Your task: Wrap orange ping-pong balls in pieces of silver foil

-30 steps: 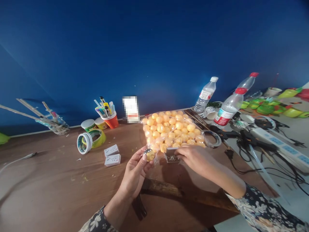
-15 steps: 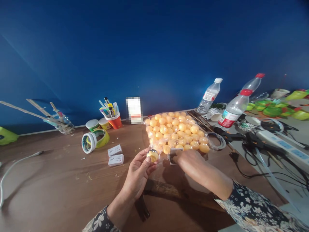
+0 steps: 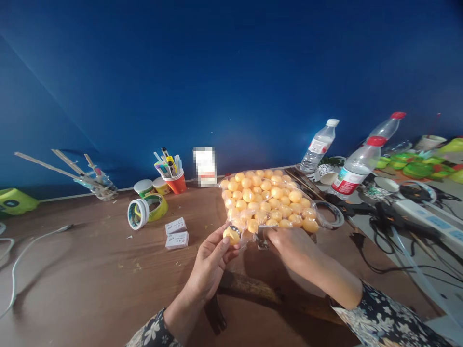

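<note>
My left hand (image 3: 210, 260) pinches a yellow plastic ball (image 3: 231, 236) between thumb and fingers. The ball looks cut or broken, and a shiny round edge shows at its top. Just right of it, my right hand (image 3: 289, 243) has its fingers bent down at a small open box (image 3: 263, 238); the fingertips are hidden, so what they grip cannot be made out. Behind both hands lies a clear bag (image 3: 267, 197) full of yellow balls. Beneath my hands a hammer (image 3: 249, 286) with a wooden handle rests on the brown table.
Two small white boxes (image 3: 176, 233) and tape rolls (image 3: 139, 213) lie to the left. An orange cup of pens (image 3: 175, 182) stands near the blue wall. Rightward are plastic bottles (image 3: 356, 168), a tape roll (image 3: 331, 214), a power strip (image 3: 430, 217) and black cables (image 3: 383, 265).
The whole scene has shifted slightly right in the view. My left hand still holds the ball, and my right hand stays at the small open box.
</note>
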Demonstrator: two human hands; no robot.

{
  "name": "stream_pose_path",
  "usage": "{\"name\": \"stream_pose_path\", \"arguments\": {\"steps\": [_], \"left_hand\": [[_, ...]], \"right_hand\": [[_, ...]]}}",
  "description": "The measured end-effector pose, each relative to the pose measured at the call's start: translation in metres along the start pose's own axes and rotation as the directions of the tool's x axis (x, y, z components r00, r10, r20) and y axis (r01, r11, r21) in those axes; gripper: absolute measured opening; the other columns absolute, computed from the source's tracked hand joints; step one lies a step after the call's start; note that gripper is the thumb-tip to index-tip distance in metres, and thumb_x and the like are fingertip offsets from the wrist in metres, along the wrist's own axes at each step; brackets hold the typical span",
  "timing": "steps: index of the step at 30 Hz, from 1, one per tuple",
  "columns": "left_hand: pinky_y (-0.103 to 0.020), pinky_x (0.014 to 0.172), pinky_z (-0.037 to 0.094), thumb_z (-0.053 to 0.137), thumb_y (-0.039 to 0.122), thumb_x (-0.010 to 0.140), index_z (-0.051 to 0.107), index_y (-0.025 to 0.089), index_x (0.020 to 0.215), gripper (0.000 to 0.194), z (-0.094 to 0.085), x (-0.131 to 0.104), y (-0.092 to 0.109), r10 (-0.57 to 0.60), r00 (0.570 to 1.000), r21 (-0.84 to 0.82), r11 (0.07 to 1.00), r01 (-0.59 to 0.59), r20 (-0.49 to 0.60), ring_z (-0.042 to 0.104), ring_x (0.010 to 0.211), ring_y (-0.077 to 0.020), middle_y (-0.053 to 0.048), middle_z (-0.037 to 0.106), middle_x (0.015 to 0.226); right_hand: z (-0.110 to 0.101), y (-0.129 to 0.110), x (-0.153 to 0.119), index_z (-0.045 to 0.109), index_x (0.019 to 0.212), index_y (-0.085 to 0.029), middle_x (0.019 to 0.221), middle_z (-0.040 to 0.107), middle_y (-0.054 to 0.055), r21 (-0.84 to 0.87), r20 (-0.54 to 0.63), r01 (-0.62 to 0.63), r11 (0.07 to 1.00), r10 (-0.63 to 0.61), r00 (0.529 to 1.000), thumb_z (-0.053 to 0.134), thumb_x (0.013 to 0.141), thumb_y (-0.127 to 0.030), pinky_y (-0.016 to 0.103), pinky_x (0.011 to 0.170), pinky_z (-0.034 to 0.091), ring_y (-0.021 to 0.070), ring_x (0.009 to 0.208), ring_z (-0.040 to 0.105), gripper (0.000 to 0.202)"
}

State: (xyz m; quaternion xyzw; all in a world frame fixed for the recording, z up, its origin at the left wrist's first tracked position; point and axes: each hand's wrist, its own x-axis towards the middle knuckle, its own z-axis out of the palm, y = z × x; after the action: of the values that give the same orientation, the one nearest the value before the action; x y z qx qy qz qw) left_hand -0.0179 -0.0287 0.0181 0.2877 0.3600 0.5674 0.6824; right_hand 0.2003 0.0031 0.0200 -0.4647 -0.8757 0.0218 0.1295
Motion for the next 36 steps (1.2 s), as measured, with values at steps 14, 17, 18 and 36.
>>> {"name": "stream_pose_path", "arguments": {"steps": [14,17,18,36], "left_hand": [[-0.026,0.077,0.054,0.074,0.021,0.076,0.065,0.02,0.116,0.041,0.001,-0.003,-0.002,0.025,1.0,0.078,0.997,-0.025,-0.004,0.065,0.091,-0.0163,-0.009,0.068,0.115],[-0.026,0.077,0.054,0.074,0.021,0.076,0.064,0.019,0.117,0.043,0.002,-0.003,-0.003,0.038,0.999,0.091,0.995,-0.038,0.005,0.065,0.096,-0.0177,-0.01,0.069,0.115],[-0.026,0.079,0.054,0.074,0.02,0.076,0.063,0.019,0.118,0.044,0.002,-0.003,-0.004,0.042,0.999,0.091,0.995,-0.044,0.015,0.065,0.098,-0.0182,-0.01,0.069,0.115],[-0.027,0.084,0.052,0.069,0.022,0.081,0.061,0.02,0.121,0.041,-0.006,-0.001,-0.012,0.069,0.994,0.183,0.98,-0.083,0.081,0.067,0.096,-0.0168,-0.008,0.073,0.108]], "right_hand": [[-0.022,-0.012,0.016,0.066,0.081,-0.021,0.075,0.066,-0.001,0.761,-0.004,-0.077,0.644,0.124,0.992,0.055,0.09,-0.028,0.029,0.067,0.047,0.0157,0.071,0.06,0.015],[-0.02,-0.021,0.018,0.065,0.084,-0.02,0.069,0.063,-0.002,0.898,0.101,-0.171,0.405,0.187,0.977,0.059,0.086,-0.036,0.027,0.06,0.049,0.0138,0.062,0.058,0.017],[-0.019,-0.024,0.019,0.064,0.084,-0.02,0.069,0.062,-0.002,0.929,0.136,-0.195,0.315,0.198,0.971,0.062,0.084,-0.037,0.027,0.06,0.05,0.0133,0.062,0.058,0.017],[-0.004,-0.037,0.025,0.067,0.081,-0.021,0.075,0.067,-0.001,0.954,0.016,-0.096,0.285,0.271,0.962,0.067,0.083,-0.031,0.025,0.064,0.046,0.0132,0.068,0.058,0.01]]}}
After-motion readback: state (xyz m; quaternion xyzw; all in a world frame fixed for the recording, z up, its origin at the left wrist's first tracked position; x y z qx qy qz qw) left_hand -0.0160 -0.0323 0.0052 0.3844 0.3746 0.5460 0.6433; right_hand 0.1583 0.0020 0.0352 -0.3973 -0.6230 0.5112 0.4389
